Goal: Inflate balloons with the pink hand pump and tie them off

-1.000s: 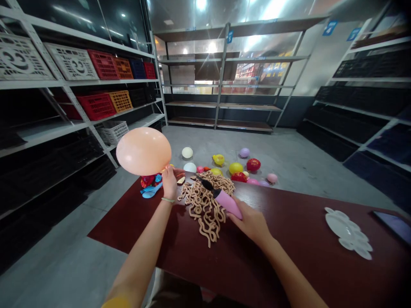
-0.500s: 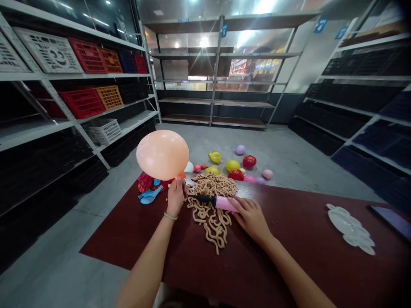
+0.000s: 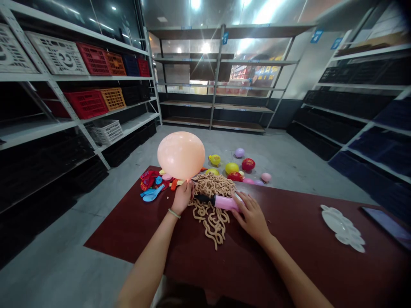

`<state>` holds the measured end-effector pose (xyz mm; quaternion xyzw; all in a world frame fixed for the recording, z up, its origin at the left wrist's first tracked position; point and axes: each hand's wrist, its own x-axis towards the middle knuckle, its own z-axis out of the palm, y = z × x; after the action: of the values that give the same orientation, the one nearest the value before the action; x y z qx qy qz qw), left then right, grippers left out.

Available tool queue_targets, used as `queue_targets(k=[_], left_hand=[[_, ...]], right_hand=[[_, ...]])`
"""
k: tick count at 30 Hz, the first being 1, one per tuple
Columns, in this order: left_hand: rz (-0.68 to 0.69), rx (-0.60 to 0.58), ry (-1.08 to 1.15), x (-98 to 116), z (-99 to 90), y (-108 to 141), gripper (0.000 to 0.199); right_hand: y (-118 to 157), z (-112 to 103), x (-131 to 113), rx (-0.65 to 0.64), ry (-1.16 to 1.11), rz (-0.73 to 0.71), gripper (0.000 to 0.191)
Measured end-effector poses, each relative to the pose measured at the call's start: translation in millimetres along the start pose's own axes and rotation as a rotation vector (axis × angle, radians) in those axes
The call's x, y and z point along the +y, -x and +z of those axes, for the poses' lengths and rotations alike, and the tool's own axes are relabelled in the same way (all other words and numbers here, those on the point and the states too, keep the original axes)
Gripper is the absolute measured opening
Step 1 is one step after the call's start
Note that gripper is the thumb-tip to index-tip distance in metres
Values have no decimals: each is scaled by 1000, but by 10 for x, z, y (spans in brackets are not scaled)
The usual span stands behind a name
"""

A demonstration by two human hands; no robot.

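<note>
Left hand [image 3: 182, 197] is closed around the neck of a blown-up peach balloon [image 3: 181, 155], which stands upright just above it. Right hand [image 3: 252, 216] lies open, its fingers [image 3: 241, 204] touching the end of a pink hand pump [image 3: 224, 202], whose black nozzle [image 3: 202, 198] points toward the left hand. That pump rests on a heap of tan twisted balloons [image 3: 208, 216] on the red surface [image 3: 289, 252]. Flat blue balloons [image 3: 152, 192] lie just beside it, and round colored balloons [image 3: 231, 168] sit on the floor [image 3: 305, 171] beyond.
</note>
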<state>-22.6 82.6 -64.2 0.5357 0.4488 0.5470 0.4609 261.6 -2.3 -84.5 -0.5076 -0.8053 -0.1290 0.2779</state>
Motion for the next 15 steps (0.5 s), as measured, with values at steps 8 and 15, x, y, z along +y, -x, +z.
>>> queue_targets(k=[8, 15], left_hand=[[15, -125, 4, 298, 145, 35, 36], [36, -347, -61, 785, 438, 103, 35]], right_hand=[[-450, -604, -73, 51, 71, -150, 54], [-1052, -1112, -336, -79, 51, -389, 72]])
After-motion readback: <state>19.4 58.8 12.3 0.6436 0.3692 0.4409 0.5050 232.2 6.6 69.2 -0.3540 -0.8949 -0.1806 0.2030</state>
